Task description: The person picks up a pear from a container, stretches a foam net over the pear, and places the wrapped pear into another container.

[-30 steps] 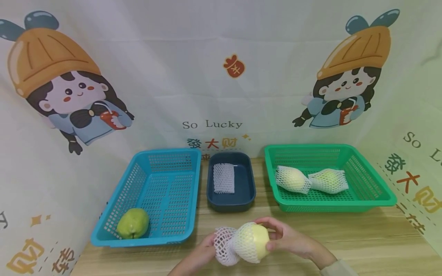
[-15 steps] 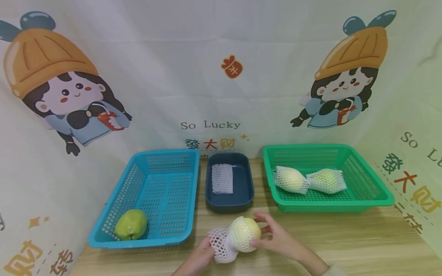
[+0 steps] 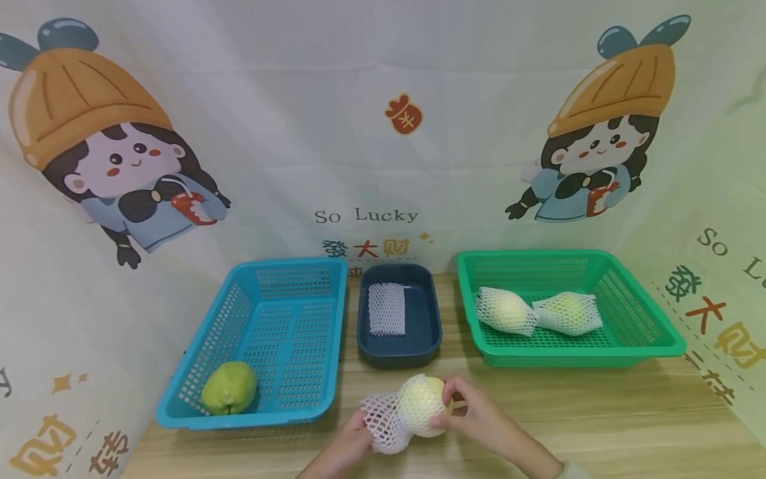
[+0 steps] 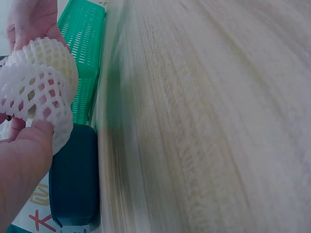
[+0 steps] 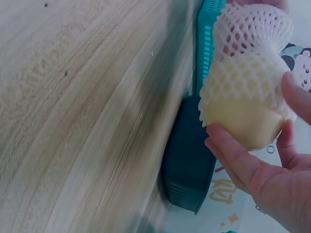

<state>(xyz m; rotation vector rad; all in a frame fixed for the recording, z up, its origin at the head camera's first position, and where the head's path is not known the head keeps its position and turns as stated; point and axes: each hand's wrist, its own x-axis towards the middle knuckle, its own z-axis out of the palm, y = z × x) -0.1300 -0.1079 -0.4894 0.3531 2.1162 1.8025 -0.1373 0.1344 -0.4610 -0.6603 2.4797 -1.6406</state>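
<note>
You hold a pale fruit (image 3: 421, 402) over the near middle of the worktop (image 3: 598, 412), its left part inside a foam net (image 3: 385, 426), its right end bare. Your right hand (image 3: 479, 416) has its fingers curled about that bare end, parted only to the fruit's own width, thumb on the near side, a grip that likely steadies the fruit while leaving most of the mesh free. Your left hand (image 3: 353, 436) pinches the loose end of the net, thumb outside; mesh hides the other fingers in part, so how far in they reach you cannot tell from here. Hands at opposite ends presumably let you work net and fruit against each other. Beyond, the dark tray (image 3: 421, 322) carries a flat net (image 3: 387, 309) at its left side, probably a spare within reach of either hand. At left, the blue basket (image 3: 257, 419) keeps one bare green fruit (image 3: 229, 388) in its near left corner; at right, the green basket (image 3: 580, 352) holds two netted fruits (image 3: 509, 314) lying end to end, their mesh perhaps cushioning them against knocks.
</note>
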